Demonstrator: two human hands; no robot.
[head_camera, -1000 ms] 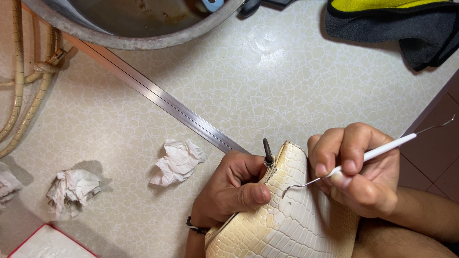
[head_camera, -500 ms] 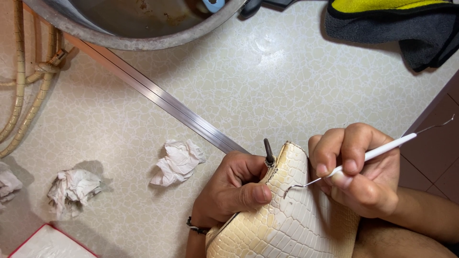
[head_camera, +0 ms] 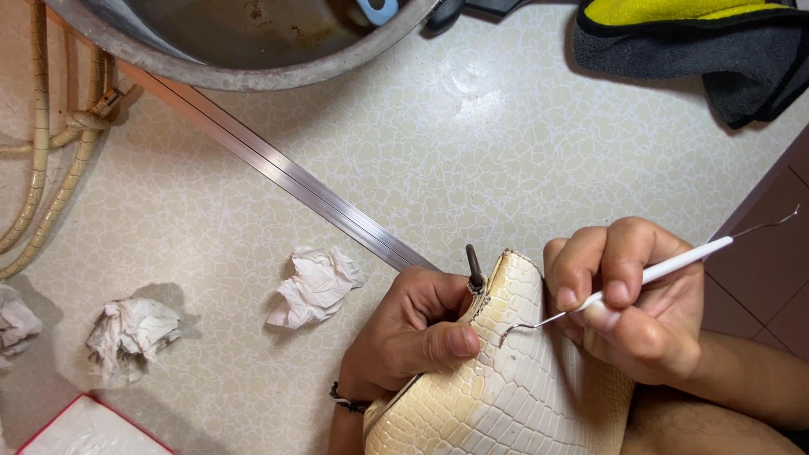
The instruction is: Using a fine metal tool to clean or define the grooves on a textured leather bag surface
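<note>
1. Cream-coloured, scale-embossed leather makes up a bag (head_camera: 506, 388) at the bottom centre of the view, resting against the person's leg and over a pale, crackle-patterned floor (head_camera: 472, 152).
2. The left hand (head_camera: 413, 337) is clenched on the bag's upper edge, thumb pressed flat on the leather, beside a small dark zipper pull (head_camera: 475, 268) that sticks upward.
3. The right hand (head_camera: 628, 303) pinches a thin white-handled pick tool (head_camera: 666, 270) between thumb and fingers. Its hooked metal tip touches the leather just beside the left thumb; a second wire hook pokes out past the far end of the handle.
4. A metal strip (head_camera: 286, 173) runs diagonally across the floor and disappears behind the left hand.
5. Two crumpled white tissues lie to the left: one (head_camera: 316, 285) near the left hand, another (head_camera: 131, 330) farther left.
6. A large metal basin (head_camera: 253, 50) sits at the top edge, partly cut off.
7. Beige hoses (head_camera: 42, 168) curve along the left edge.
8. A yellow, grey and black cloth (head_camera: 699, 42) lies at the top right.
9. A red-edged white box corner (head_camera: 84, 425) shows at the bottom left.
</note>
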